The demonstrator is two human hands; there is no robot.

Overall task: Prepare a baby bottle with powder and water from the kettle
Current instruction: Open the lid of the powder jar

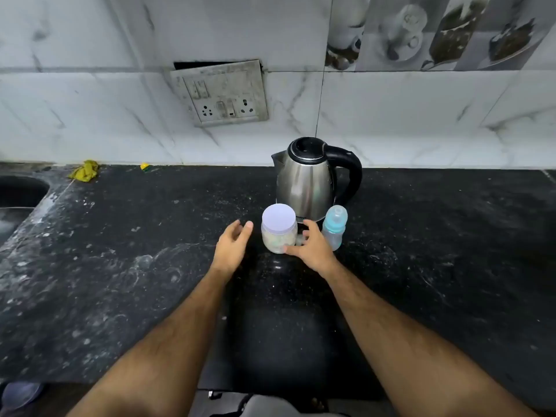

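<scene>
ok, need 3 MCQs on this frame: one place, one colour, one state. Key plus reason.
1. The baby bottle stands where?
A. right of the jar
B. in the sink
C. on the kettle

2. The jar lid's colour?
A. red
B. white
C. black

3. The kettle lid is:
A. missing
B. flipped open
C. closed

Key:
1 A, the bottle is beyond the right hand, right of the jar.
2 B, a white disc tops the jar.
3 C, the black lid sits flat on the steel body.

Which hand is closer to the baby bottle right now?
The right hand: it sits just left of the baby bottle, its thumb by the powder jar. The left hand is beyond the jar, farther left.
</scene>
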